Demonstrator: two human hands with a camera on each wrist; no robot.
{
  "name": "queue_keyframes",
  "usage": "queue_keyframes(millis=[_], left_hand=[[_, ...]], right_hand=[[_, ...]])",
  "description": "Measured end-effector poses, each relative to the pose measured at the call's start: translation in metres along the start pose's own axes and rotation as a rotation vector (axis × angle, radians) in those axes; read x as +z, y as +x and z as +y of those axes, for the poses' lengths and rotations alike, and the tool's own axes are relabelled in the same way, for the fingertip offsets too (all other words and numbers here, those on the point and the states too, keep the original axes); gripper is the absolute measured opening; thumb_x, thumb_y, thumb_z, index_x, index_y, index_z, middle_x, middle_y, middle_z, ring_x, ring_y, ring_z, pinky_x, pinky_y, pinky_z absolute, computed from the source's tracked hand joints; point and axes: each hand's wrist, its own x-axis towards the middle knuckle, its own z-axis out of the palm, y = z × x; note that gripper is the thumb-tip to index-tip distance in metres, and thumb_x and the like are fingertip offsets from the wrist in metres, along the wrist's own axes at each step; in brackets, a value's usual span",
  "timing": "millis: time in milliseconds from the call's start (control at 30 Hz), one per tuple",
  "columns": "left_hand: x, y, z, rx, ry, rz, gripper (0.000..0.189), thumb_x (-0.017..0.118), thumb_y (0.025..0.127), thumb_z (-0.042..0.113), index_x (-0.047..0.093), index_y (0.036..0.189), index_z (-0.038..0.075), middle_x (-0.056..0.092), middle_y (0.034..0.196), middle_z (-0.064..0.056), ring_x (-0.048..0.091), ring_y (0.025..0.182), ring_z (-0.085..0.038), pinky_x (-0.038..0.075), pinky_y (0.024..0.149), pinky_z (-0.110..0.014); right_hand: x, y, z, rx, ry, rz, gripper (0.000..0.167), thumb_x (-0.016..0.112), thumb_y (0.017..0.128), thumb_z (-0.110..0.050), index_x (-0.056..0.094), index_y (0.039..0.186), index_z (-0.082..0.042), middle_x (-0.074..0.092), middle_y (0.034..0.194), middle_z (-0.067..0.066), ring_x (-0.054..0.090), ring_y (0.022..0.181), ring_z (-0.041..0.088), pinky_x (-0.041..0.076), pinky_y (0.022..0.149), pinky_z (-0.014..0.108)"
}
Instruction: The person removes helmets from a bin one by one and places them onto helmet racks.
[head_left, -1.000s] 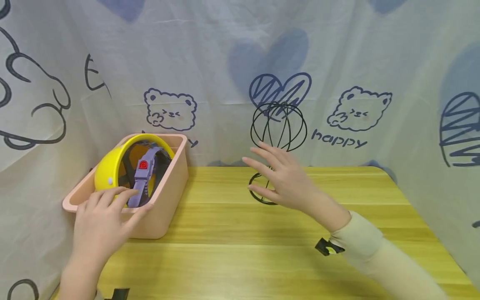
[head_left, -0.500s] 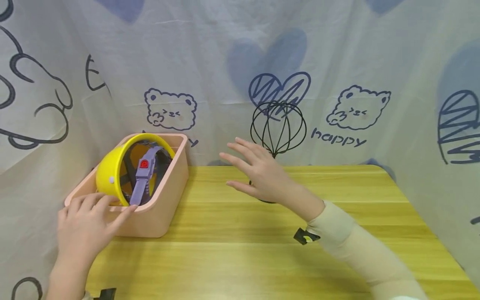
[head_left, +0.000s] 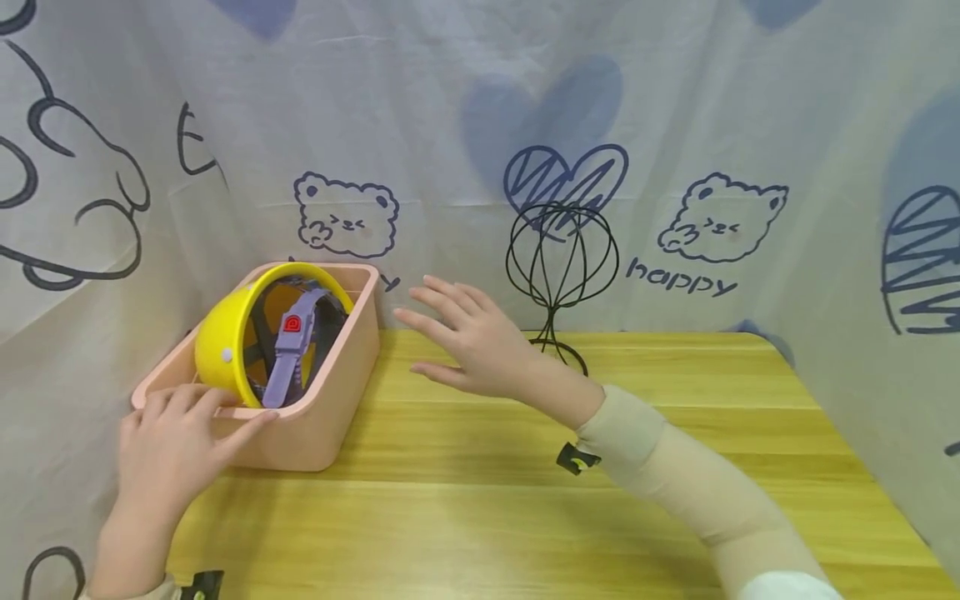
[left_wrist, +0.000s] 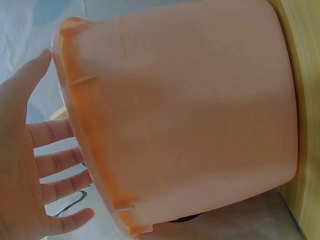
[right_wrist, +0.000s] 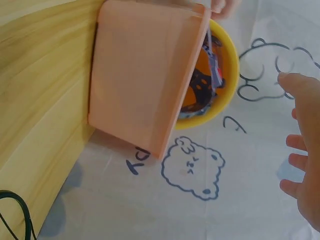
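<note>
A yellow hard hat (head_left: 217, 342) with a purple inner strap (head_left: 287, 354) and a red buckle mark lies on its side in a pink plastic bin (head_left: 315, 442) at the left of the table. At the bin's near rim is my left hand (head_left: 168, 450), fingers spread and thumb extended; the left wrist view shows its fingertips at the rim (left_wrist: 97, 175). To the right of the bin my right hand (head_left: 480, 342) hangs in the air with straight, parted fingers, holding nothing. Behind its wrist stands a black wire stand (head_left: 555, 308), its base partly hidden by the forearm.
The wooden table (head_left: 480, 517) runs right up to a white curtain (head_left: 450, 150) printed with bears and hearts. This curtain also closes off both sides. Dark bands with small tags sit at the wrists.
My right hand has moved left, away from the wire stand and toward the bin. My left hand has shifted slightly left along the bin's near rim. Bin and hard hat stay in place.
</note>
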Motion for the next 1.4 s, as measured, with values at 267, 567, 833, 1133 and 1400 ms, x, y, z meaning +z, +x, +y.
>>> queue_keyframes(millis=[267, 567, 833, 1133, 1400], left_hand=[[0.005, 0.002, -0.002, 0.009, 0.014, -0.028, 0.07, 0.057, 0.08, 0.074, 0.064, 0.101, 0.008, 0.057, 0.116, -0.025, 0.042, 0.108, -0.049, 0.035, 0.083, -0.073], [0.006, 0.003, -0.006, 0.037, 0.038, 0.02, 0.069, 0.06, 0.078, 0.074, 0.064, 0.095, 0.007, 0.06, 0.105, -0.024, 0.048, 0.099, -0.047, 0.041, 0.077, -0.066], [0.008, 0.004, -0.006, 0.041, 0.028, 0.04, 0.066, 0.063, 0.076, 0.073, 0.064, 0.092, 0.009, 0.061, 0.101, -0.023, 0.049, 0.097, -0.046, 0.041, 0.074, -0.064], [0.006, 0.007, -0.006, 0.042, 0.01, 0.051, 0.066, 0.064, 0.075, 0.073, 0.065, 0.09, 0.008, 0.061, 0.098, -0.023, 0.051, 0.096, -0.046, 0.041, 0.072, -0.065], [0.003, 0.009, -0.006, 0.043, 0.007, 0.032, 0.067, 0.063, 0.076, 0.073, 0.065, 0.091, 0.007, 0.063, 0.098, -0.022, 0.052, 0.095, -0.045, 0.041, 0.067, -0.064]], right_hand=[[0.018, 0.012, -0.013, -0.036, -0.057, -0.092, 0.062, 0.054, 0.093, -0.056, 0.045, 0.145, -0.022, 0.047, 0.149, 0.008, 0.035, 0.145, 0.027, 0.031, 0.118, 0.044], [0.038, 0.025, -0.027, -0.042, -0.07, -0.156, 0.063, 0.053, 0.093, -0.057, 0.045, 0.145, -0.024, 0.046, 0.15, 0.005, 0.035, 0.145, 0.025, 0.031, 0.118, 0.043], [0.055, 0.039, -0.029, -0.042, -0.068, -0.145, 0.061, 0.049, 0.095, -0.057, 0.045, 0.145, -0.023, 0.046, 0.15, 0.006, 0.038, 0.142, 0.025, 0.034, 0.116, 0.042], [0.072, 0.06, -0.03, 0.019, -0.103, -0.171, 0.061, 0.049, 0.096, -0.055, 0.042, 0.147, -0.023, 0.047, 0.149, 0.005, 0.036, 0.144, 0.024, 0.036, 0.114, 0.041], [0.082, 0.077, -0.031, 0.071, -0.067, -0.188, 0.061, 0.052, 0.095, -0.052, 0.04, 0.147, -0.023, 0.044, 0.15, 0.006, 0.035, 0.144, 0.026, 0.038, 0.113, 0.041]])
